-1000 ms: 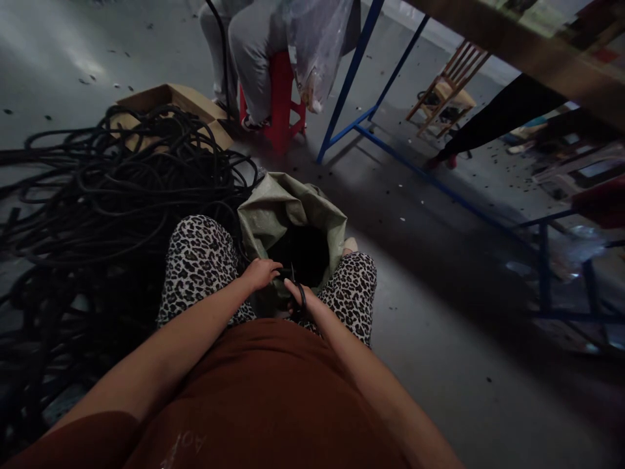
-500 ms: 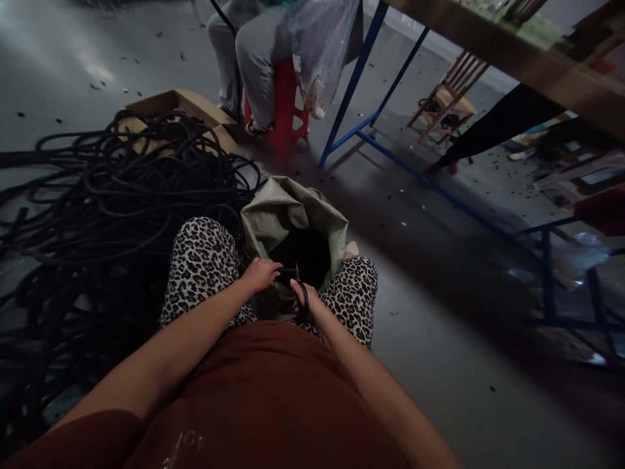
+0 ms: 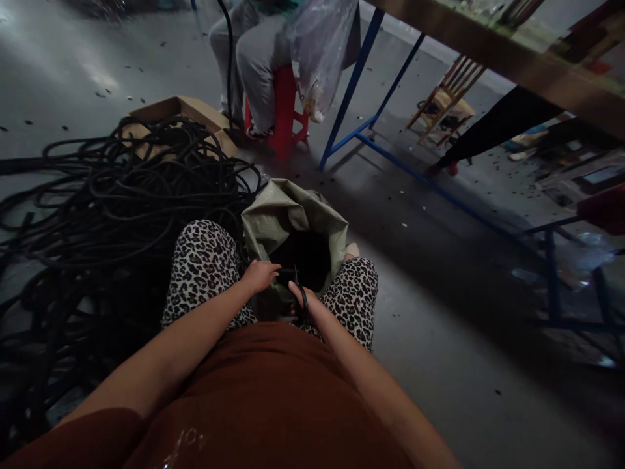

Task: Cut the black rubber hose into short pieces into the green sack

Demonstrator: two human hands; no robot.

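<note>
Just over the near rim of an olive sack (image 3: 267, 218), your left hand (image 3: 261, 276) has its fingers pinched on a slim dark piece (image 3: 286, 270), which points across toward your other hand. Close beside it, your right hand (image 3: 311, 301) is closed around the black handles of a pair of scissors (image 3: 303, 297), with the blades pointing away from you at the dark piece. Whether the blades touch it is too dim to tell. Directly beyond your grip, the sack gapes wide, its inside in deep shadow. On either side of your hands are your knees in leopard-print trousers (image 3: 202, 260), and behind them, nearer your body, is your rust-brown top (image 3: 273, 391).

Left of your grip, past that knee, sprawls a heap of black tubing (image 3: 146, 192); its coils run over an open cardboard box (image 3: 222, 117) at the far side. Farther out, straight beyond the sack, a co-worker in grey trousers (image 3: 256, 65) sits on a red stool (image 3: 283, 117), with a clear plastic bag (image 3: 322, 49) hanging alongside. Ahead and to the right of your grip stands a table (image 3: 469, 36) on blue legs (image 3: 347, 94), with a wooden chair (image 3: 444, 101) beyond.
</note>
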